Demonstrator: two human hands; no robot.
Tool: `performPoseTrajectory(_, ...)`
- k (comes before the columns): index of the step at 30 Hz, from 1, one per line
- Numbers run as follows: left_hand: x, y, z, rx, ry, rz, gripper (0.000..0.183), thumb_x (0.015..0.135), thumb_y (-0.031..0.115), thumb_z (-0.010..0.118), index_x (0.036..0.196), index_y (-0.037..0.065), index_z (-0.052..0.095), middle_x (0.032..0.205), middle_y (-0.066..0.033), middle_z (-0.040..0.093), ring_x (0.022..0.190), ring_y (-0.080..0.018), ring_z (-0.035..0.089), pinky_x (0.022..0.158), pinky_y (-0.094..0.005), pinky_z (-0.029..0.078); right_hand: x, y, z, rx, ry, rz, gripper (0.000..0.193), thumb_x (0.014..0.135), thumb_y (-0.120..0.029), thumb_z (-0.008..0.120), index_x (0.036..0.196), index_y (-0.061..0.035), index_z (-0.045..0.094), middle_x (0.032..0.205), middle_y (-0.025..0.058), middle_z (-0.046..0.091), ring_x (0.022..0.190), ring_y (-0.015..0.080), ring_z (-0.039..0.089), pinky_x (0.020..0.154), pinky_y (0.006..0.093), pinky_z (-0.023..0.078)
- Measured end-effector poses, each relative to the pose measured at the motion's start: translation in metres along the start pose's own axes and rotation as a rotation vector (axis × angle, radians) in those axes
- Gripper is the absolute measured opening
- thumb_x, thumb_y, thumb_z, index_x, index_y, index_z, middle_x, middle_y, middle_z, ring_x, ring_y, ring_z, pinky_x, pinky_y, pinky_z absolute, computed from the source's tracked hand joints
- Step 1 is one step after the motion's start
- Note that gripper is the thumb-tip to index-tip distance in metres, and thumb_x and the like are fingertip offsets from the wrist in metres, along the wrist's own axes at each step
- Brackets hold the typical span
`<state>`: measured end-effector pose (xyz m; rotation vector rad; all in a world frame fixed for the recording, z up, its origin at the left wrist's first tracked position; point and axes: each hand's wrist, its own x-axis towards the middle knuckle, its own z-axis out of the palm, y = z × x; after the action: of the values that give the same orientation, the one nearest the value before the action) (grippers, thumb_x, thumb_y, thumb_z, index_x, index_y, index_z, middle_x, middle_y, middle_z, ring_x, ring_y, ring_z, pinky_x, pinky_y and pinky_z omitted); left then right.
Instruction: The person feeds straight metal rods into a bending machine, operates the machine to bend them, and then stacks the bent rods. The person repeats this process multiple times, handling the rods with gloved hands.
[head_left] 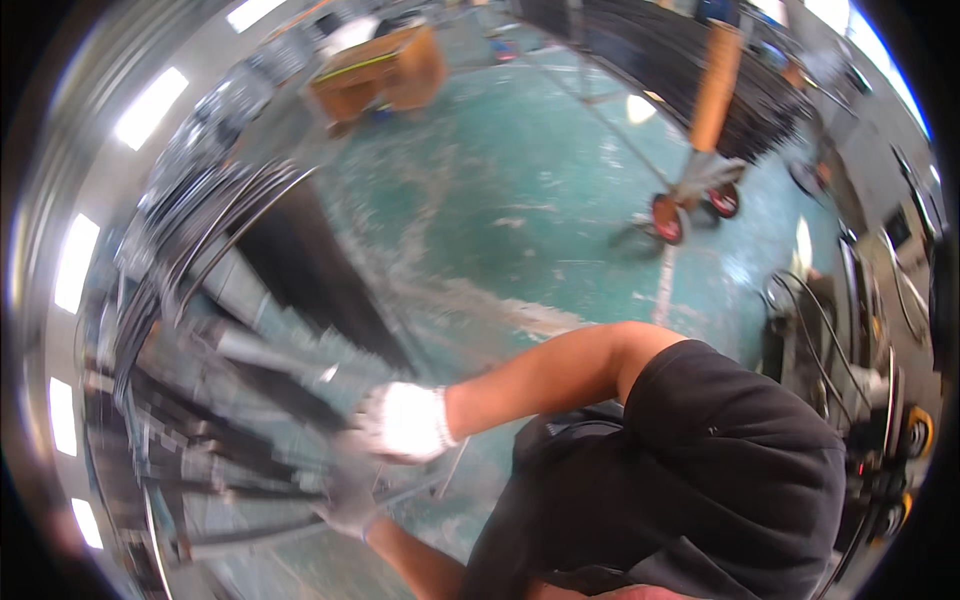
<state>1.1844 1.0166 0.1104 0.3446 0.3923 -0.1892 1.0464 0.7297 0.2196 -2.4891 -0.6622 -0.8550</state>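
Leftmost, a rack of dark metal rods (190,400) fills the picture's edge, so smeared by motion that the rods cannot be counted; they read only as black and grey streaks curving with the lens. Two gloved hands work at this rack. The left hand (350,497), in a grey glove, sits lower, its forearm coming up from the bottom edge; it seems closed around a thin rod (420,487) running toward the right, though blur hides the fingers and the grip cannot be told for sure. The right hand (402,422), in a white knit glove, lies just above it, knuckles up and curled against the rods; whether it actually clasps one I cannot tell. Its bare forearm runs right to a black sleeve (720,440), and the person's dark shirt covers the lower right.

Further back, on the worn green floor (500,190), one wooden crate (385,70) stands near the top, cut off partly by glare. Right of centre, one cart with an orange upright (715,90) shows two red wheels (668,217). At the far right, machinery with looping black cables (810,320) and one yellow wheel (918,432) is squeezed against the rim and hard to make out.
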Motion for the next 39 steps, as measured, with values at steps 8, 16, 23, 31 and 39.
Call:
performPoseTrajectory(8,-0.053,-0.244,-0.126,0.977,0.109,-0.612,0.027,0.103,0.031,0.055,0.112,0.007,0.063,0.110,-0.0118,0.066,0.105,-0.0278,0.062,0.095,-0.0478,0.053,-0.358,0.112,-0.194,-0.127,0.069,1.286,0.041,0.090,-0.026,0.074,0.126,-0.0064,0.070,0.105,0.0204,0.077,0.100,0.0398,0.073,0.089,0.0468,0.058)
performPoseTrajectory(16,-0.193,-0.580,0.047,1.378,-0.799,-0.844,0.014,0.102,0.017,0.061,0.105,0.003,0.067,0.092,-0.0137,0.069,0.084,-0.0296,0.067,0.082,-0.0471,0.057,-0.523,0.113,-0.397,-0.402,0.559,1.489,0.035,0.091,-0.017,0.079,0.123,-0.0069,0.069,0.102,0.0172,0.077,0.091,0.0323,0.075,0.085,0.0406,0.059)
performPoseTrajectory(23,-0.309,-0.769,0.136,1.308,-0.936,-0.809,0.019,0.100,0.009,0.067,0.118,0.002,0.063,0.096,-0.0104,0.071,0.082,-0.0202,0.069,0.077,-0.0348,0.059,-0.623,0.112,-0.533,-0.634,0.712,1.640,0.037,0.092,-0.022,0.078,0.123,-0.0039,0.069,0.111,0.0202,0.076,0.100,0.0350,0.075,0.090,0.0401,0.059)
performPoseTrajectory(31,-0.427,-1.003,0.219,1.000,-1.712,-0.609,0.017,0.102,-0.001,0.064,0.118,-0.001,0.064,0.101,-0.0088,0.071,0.092,-0.0159,0.067,0.087,-0.0305,0.055,-0.736,0.186,-0.689,-0.886,0.759,1.725,0.041,0.092,-0.025,0.078,0.126,-0.0040,0.069,0.108,0.0185,0.077,0.100,0.0319,0.076,0.091,0.0389,0.058)
performPoseTrajectory(39,-0.490,-1.234,0.237,0.840,-1.863,-0.429,0.013,0.095,0.002,0.071,0.107,-0.002,0.069,0.095,-0.0119,0.074,0.087,-0.0163,0.069,0.080,-0.0298,0.055,-0.820,0.267,-0.845,-1.011,0.543,1.917,0.049,0.091,-0.029,0.078,0.130,-0.0009,0.065,0.120,0.0214,0.075,0.110,0.0362,0.072,0.098,0.0412,0.055)
